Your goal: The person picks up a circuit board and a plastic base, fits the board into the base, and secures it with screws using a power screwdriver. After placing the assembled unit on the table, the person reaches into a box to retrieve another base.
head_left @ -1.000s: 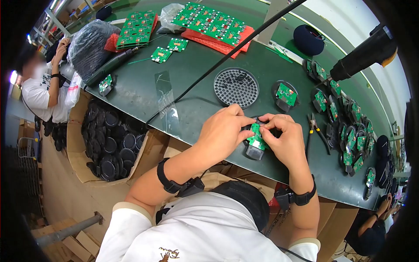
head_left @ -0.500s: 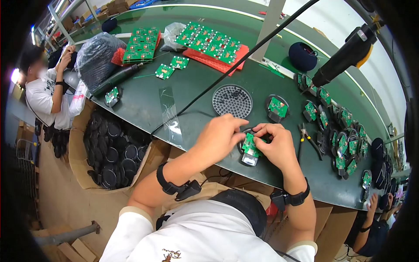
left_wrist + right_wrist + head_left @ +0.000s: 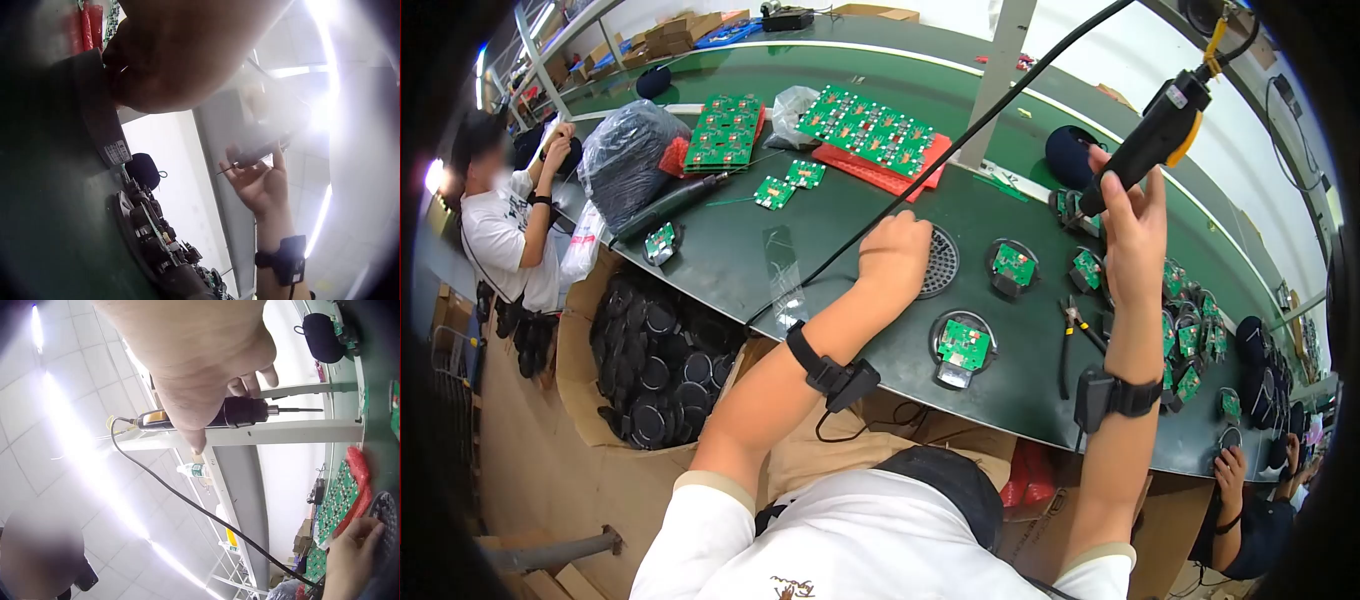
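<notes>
A green circuit board (image 3: 963, 345) sits on a round dark housing (image 3: 992, 350) near the table's front edge, with neither hand on it. My left hand (image 3: 897, 250) is over the round perforated tray (image 3: 945, 265), fingers curled down at its rim; I cannot tell what is between the fingertips. In the right wrist view the same hand (image 3: 353, 556) dips its fingertips to the tray. My right hand (image 3: 1135, 225) is raised at the hanging electric screwdriver (image 3: 1155, 125). Its thumb and fingers lie extended on either side of the tool, as the right wrist view shows.
Another board on a housing (image 3: 1013, 265) lies right of the tray, with pliers (image 3: 1068, 345) beyond it. Many assembled pieces (image 3: 1190, 330) crowd the right side. Panels of boards (image 3: 870, 130) lie at the back. A black cable (image 3: 990, 115) crosses above the table.
Both hands have let go of the board and housing, which stay on the table. The left hand has moved to the tray; the right has risen to the screwdriver.
</notes>
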The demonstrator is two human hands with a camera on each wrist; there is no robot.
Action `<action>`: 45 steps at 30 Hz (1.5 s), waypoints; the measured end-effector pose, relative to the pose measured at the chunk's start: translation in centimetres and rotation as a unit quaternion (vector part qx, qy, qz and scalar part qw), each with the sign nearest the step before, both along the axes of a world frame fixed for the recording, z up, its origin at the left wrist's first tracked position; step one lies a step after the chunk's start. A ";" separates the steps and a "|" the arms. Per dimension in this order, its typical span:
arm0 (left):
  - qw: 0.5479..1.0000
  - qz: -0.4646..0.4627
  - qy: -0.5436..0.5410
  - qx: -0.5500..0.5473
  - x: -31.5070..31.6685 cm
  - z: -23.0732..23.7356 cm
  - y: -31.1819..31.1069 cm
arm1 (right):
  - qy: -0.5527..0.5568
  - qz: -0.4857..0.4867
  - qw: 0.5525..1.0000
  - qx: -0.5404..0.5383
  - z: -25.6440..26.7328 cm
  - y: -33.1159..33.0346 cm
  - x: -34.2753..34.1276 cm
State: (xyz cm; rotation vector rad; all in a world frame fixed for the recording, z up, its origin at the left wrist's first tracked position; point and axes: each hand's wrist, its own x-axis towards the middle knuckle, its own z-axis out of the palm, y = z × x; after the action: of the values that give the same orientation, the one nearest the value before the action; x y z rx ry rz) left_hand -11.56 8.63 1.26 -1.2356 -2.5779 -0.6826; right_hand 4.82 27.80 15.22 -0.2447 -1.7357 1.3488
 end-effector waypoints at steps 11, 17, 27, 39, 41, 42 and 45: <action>0.946 -0.134 -0.242 0.169 4.2 4.2 -3.5 | 0.109 0.093 0.990 0.018 3.1 -1.3 -0.6; 0.886 -0.164 -0.375 0.219 5.4 4.5 -4.2 | 0.145 0.154 0.977 -0.037 2.5 -3.4 0.3; 0.868 -0.167 -0.410 0.225 6.3 3.9 -5.3 | 0.123 0.324 0.934 -0.093 3.6 -5.1 2.1; 0.857 -0.183 -0.417 0.242 7.1 4.5 -5.1 | 0.009 0.219 0.971 -0.099 3.4 -6.3 1.4; 0.854 -0.191 -0.417 0.244 7.3 4.3 -5.1 | 0.039 0.227 0.963 -0.137 2.3 -6.5 1.5; 0.846 -0.194 -0.426 0.254 7.4 3.9 -5.0 | 0.055 0.205 0.968 -0.136 1.9 -7.1 1.3; 0.849 -0.194 -0.415 0.263 7.8 3.6 -5.0 | 0.060 0.180 0.972 -0.138 0.9 -8.4 1.0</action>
State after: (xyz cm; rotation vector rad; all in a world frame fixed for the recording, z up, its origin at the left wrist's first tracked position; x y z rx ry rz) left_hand -3.80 3.67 4.87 -1.4681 -2.3397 -2.2578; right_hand 5.84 19.41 16.10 0.0035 -1.5362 1.8327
